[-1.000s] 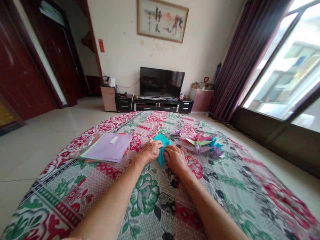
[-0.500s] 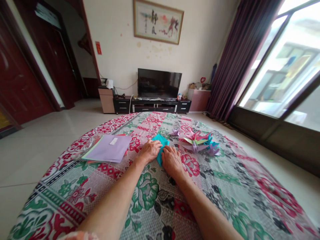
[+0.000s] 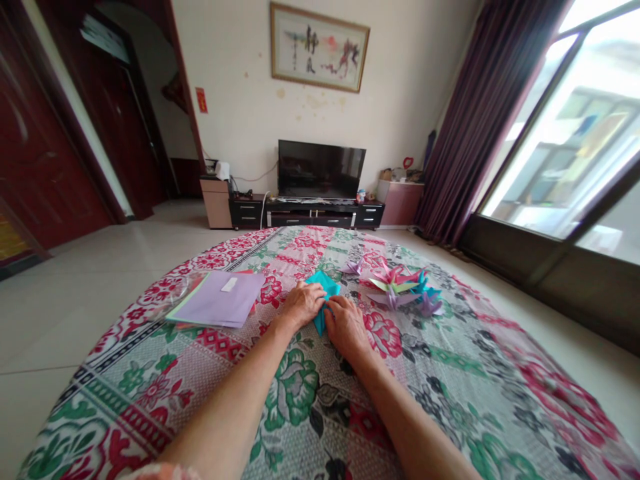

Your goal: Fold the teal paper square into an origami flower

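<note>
A turquoise sheet of origami paper (image 3: 320, 323), partly folded, lies on the patterned tablecloth in front of me. My left hand (image 3: 303, 304) rests on its left side, fingers bent and pressed onto the paper. From the right, my right hand (image 3: 346, 323) has its curled fingertips on the paper's right edge. Both hands cover much of the sheet, so its exact fold is partly hidden. To the right sit several folded paper cranes (image 3: 395, 299) in purple, pink, green and blue. A stack of purple paper (image 3: 215, 303) lies to the left, with green and red sheets showing beneath.
The round table wears a floral tablecloth (image 3: 290, 393). A single purple folded piece (image 3: 354, 267) sits behind the crane cluster. Clear plastic wrapping (image 3: 175, 297) lies by the paper stack. Beyond the table are a television (image 3: 321, 170) and a low cabinet (image 3: 249, 212).
The whole view has shifted slightly. Both hands stay on the turquoise paper, with only slight finger movement at most.
</note>
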`<state>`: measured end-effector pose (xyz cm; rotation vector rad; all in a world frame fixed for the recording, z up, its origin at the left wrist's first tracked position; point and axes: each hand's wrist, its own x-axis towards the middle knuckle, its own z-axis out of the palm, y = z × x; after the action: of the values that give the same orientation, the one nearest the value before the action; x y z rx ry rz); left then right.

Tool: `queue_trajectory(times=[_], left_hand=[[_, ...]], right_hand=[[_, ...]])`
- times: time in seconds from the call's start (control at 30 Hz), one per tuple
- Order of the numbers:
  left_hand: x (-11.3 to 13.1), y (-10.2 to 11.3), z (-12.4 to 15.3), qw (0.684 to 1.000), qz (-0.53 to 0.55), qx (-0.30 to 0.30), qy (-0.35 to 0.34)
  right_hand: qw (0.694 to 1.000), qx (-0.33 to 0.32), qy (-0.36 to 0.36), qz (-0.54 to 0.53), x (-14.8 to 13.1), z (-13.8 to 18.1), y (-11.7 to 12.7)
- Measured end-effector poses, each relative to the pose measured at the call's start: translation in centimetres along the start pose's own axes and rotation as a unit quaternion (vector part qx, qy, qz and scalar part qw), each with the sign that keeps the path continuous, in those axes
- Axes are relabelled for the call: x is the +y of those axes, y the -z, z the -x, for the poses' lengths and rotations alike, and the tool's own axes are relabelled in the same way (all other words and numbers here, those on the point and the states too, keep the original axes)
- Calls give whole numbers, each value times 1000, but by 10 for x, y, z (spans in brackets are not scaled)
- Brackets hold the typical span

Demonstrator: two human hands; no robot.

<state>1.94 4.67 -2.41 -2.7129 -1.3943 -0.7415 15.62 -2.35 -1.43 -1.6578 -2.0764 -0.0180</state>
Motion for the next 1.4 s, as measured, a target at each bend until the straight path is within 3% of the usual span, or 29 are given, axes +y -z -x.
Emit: queue_trajectory(times=[0.23, 0.43, 1.13, 1.4], left_hand=[[0, -2, -1, 1000, -6, 9, 2], [-1, -5, -1, 1000, 4, 15, 1], [1, -2, 1, 1000, -9, 27, -1], [4, 0, 1, 999, -31, 5, -4]], right_hand=[[998, -20, 56, -21, 3, 19, 13], [998, -25, 58, -24, 0, 30, 15], [991, -14, 117, -61, -2, 42, 16], [990, -16, 125, -70, -1, 44, 16]])
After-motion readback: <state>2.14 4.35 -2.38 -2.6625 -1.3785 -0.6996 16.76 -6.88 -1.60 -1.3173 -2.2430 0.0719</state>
